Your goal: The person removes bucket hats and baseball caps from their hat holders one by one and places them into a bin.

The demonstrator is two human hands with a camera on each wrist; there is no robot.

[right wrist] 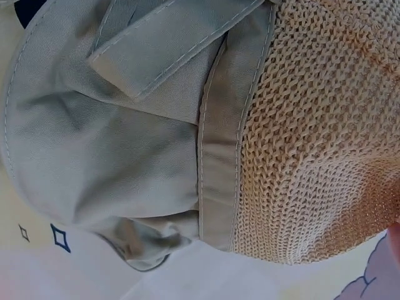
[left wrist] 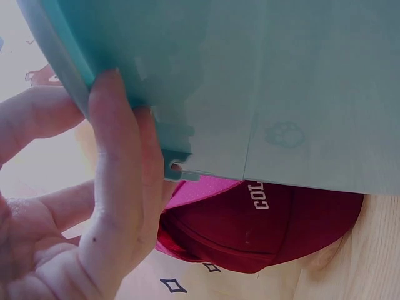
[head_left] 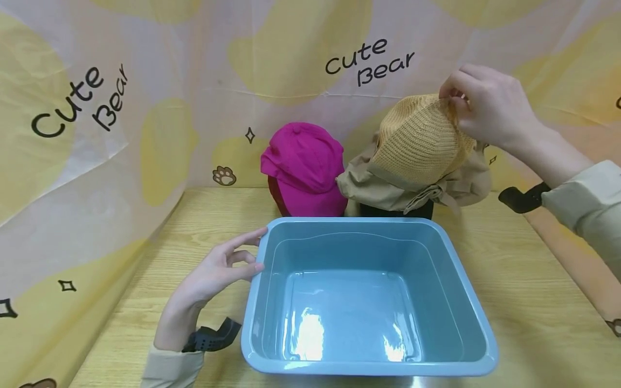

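My right hand pinches the crown of a sun hat with a yellow knitted top and a khaki cloth brim. The hat is at the back right, above something black that it mostly covers. In the right wrist view the hat's brim, band and strap fill the frame, with just a fingertip at the right edge. At the left rim of a light blue plastic basin, my left hand holds on with fingers and thumb. Nothing lies inside the basin.
Behind the basin, a bright pink cap stands near the back cloth, with a dark red cap beneath it. A patterned cloth hangs behind and at the sides of the wooden table.
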